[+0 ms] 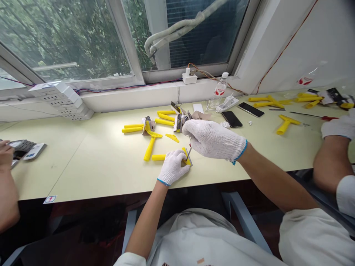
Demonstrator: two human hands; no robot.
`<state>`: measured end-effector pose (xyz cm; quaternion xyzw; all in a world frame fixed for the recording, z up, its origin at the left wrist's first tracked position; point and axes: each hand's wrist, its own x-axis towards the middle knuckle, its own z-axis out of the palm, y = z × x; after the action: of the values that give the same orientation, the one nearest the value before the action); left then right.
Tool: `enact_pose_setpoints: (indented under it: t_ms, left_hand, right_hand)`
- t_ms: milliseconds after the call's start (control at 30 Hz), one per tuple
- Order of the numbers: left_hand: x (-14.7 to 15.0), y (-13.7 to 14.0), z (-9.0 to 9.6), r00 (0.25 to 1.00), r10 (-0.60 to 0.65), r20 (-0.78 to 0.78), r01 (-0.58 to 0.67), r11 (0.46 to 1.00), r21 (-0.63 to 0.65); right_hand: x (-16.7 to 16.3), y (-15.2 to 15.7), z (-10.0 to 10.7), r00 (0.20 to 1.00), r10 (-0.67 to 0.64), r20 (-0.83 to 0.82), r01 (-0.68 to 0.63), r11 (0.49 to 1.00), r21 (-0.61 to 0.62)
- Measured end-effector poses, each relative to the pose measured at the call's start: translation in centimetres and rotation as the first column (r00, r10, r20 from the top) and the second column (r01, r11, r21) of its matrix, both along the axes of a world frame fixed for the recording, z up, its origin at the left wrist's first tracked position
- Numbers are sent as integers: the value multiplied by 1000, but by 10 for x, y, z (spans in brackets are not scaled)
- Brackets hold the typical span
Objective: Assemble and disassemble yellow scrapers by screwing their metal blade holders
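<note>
Both of my hands wear white knit gloves with blue cuffs. My left hand [173, 167] is closed on a yellow T-shaped scraper [158, 157] and presses it to the table, with its head toward the right. A thin metal blade edge shows along that head. My right hand [212, 138] is wrapped round a screwdriver [189, 153]. Its shaft slants down to the scraper head, while most of the handle is hidden in the glove. Just behind lies a loose yellow blade cover [172, 137]. Another yellow scraper [149, 147] rests to the left.
Several yellow scrapers with card tags [166, 117] lie further back. Phones [232, 119], a water bottle [219, 90] and a power strip [227, 104] stand toward the window. At right a co-worker's gloved hand [337, 127] is near a screwdriver [310, 115]. Stacked white boxes [65, 99] stand back left.
</note>
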<state>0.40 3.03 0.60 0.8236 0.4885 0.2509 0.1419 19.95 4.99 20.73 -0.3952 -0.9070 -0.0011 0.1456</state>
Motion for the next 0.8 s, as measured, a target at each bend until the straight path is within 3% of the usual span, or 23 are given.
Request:
enact_pose_setpoints:
  t_ms: [33, 133, 200, 367, 567, 700, 800]
  left_hand:
    - [0, 0, 0, 1000, 0, -2, 0, 1000, -1]
    - [0, 1, 0, 1000, -1, -5, 1, 1000, -6]
    - [0, 1, 0, 1000, -2, -8, 2, 1000, -7]
    - [0, 1, -1, 1000, -2, -11, 2, 1000, 10]
    - [1, 0, 0, 1000, 7, -17, -7, 1000, 0]
    - [1, 0, 1, 1000, -3, -9, 3, 1000, 0]
    - [1, 0, 1, 1000, 3, -8, -3, 1000, 12]
  right_hand:
    - [0, 0, -1, 999, 10, -37, -11, 1000, -9]
    - [-2, 0, -5, 985, -152, -78, 154, 988, 27]
    - [-2, 1, -7, 980, -186, -64, 187, 982, 12]
    - [4, 3, -8, 987, 56, -150, -65, 996, -56]
    - [11, 8, -12, 957, 36, -287, -69, 992, -105]
    - [16, 11, -15, 892, 172, -419, -241, 963, -117]
    - [16, 12, -20, 843, 171, -509, -298, 938, -177]
